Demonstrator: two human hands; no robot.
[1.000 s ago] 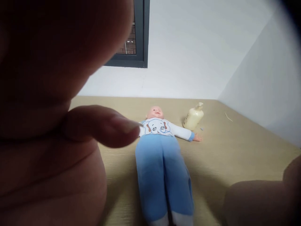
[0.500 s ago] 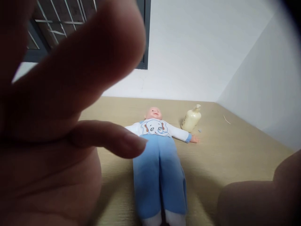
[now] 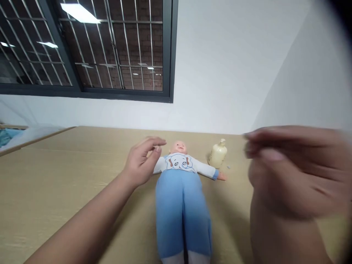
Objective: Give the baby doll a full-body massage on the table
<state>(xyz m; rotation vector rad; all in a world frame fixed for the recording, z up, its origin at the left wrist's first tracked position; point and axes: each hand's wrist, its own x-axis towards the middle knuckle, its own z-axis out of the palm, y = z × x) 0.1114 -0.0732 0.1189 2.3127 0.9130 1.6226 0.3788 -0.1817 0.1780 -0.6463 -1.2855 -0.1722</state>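
A baby doll point(image 3: 183, 194) lies on its back on a tan surface, head away from me. It wears blue trousers and a white top with an elephant face, its arms spread wide. My left hand point(image 3: 144, 159) hovers by the doll's arm at the left; its fingers are loosely bent, the thumb apart, with nothing between them. Nearer the camera, at the right, my right hand point(image 3: 297, 176) is blurred, with fingers reaching forward, thumb below them and no object visible in it. Beyond the doll's other arm stands a cream pump bottle point(image 3: 218, 154).
The tan surface point(image 3: 68, 176) runs back to a white wall point(image 3: 214, 66). A dark-framed window point(image 3: 121, 93) with metal bars fills the upper left. A small bluish bit point(image 3: 228, 167) lies near the bottle. Some blue material point(image 3: 9, 136) shows at the far left edge.
My left hand has gone from close before the camera to beside the doll. My right hand has risen further into view at the right. The view has tilted up somewhat.
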